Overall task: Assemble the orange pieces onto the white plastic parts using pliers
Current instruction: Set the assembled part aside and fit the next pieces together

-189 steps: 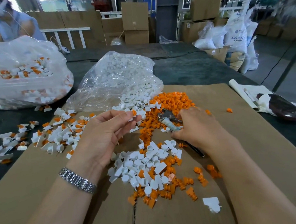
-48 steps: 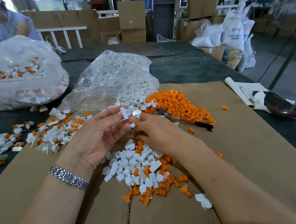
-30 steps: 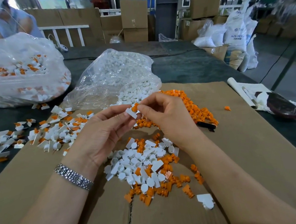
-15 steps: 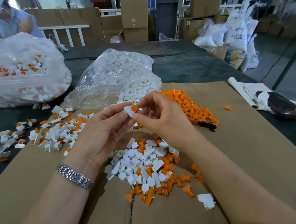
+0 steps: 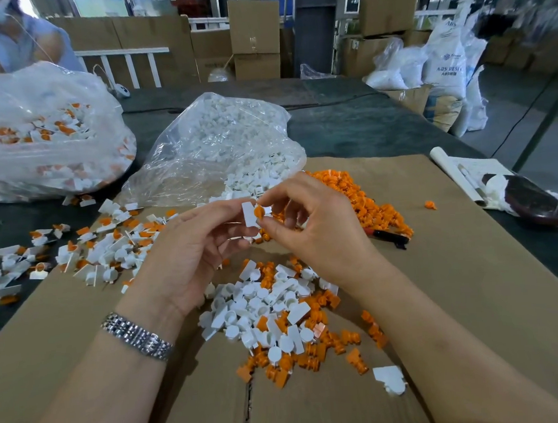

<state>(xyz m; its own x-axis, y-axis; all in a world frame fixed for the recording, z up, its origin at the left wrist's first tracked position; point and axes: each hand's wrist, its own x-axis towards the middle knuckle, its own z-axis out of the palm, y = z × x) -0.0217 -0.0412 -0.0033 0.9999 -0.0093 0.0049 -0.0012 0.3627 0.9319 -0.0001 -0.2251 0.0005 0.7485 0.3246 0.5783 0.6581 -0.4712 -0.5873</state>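
My left hand [image 5: 191,249] pinches a small white plastic part [image 5: 249,213] above the cardboard. My right hand [image 5: 318,228] pinches an orange piece [image 5: 258,211] pressed against that white part. The pliers [image 5: 387,235] lie on the cardboard behind my right hand, only their dark handle end showing beside the orange pile [image 5: 368,202]. A mixed heap of white parts and orange pieces [image 5: 277,312] lies just below my hands.
Assembled white-and-orange parts [image 5: 93,248] are scattered at left. A clear bag of white parts [image 5: 221,149] sits behind my hands, another bag of assembled parts [image 5: 37,134] at far left. A rolled paper and dark object [image 5: 515,193] lie at right. A person [image 5: 22,40] stands at back left.
My right hand left the pliers on the cardboard, picked up an orange piece and brought it to the white part in my left hand, where it now presses in.
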